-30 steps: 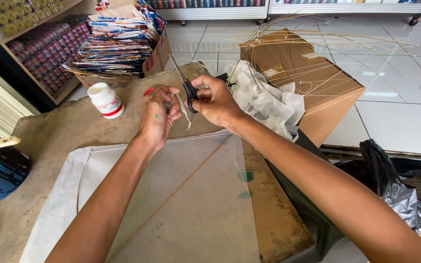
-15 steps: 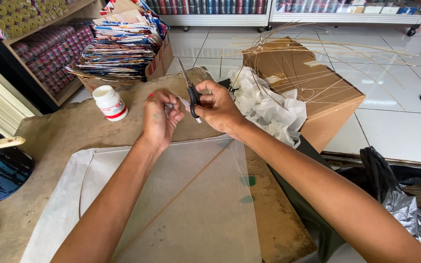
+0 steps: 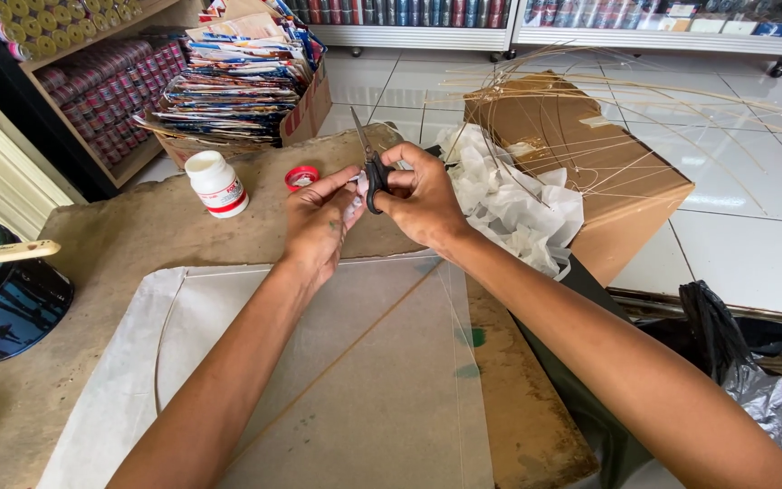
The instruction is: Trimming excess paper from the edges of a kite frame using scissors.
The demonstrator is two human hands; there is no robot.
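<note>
My right hand (image 3: 423,199) grips black-handled scissors (image 3: 368,161) with the blades pointing up and away. My left hand (image 3: 319,222) pinches a small pale scrap against the scissor handles, thumb and forefinger closed on it. Both hands hover over the far corner of a translucent white paper kite (image 3: 346,362) that lies flat on a brown board (image 3: 119,244), with thin bamboo sticks running through it. A red cap (image 3: 300,177) lies just beyond my left hand. A white glue bottle (image 3: 215,184) with a red band stands to the left.
A cardboard box (image 3: 608,172) with thin bamboo strips and crumpled white paper (image 3: 518,204) sits to the right. Stacked colourful kites (image 3: 237,77) fill a box behind. Shelves of thread spools (image 3: 110,91) stand at the left. A black plastic bag (image 3: 735,362) lies at the right.
Both hands lifted slightly and drew together; the scissors now point upward. The red cap, earlier hidden by my left hand, shows on the board.
</note>
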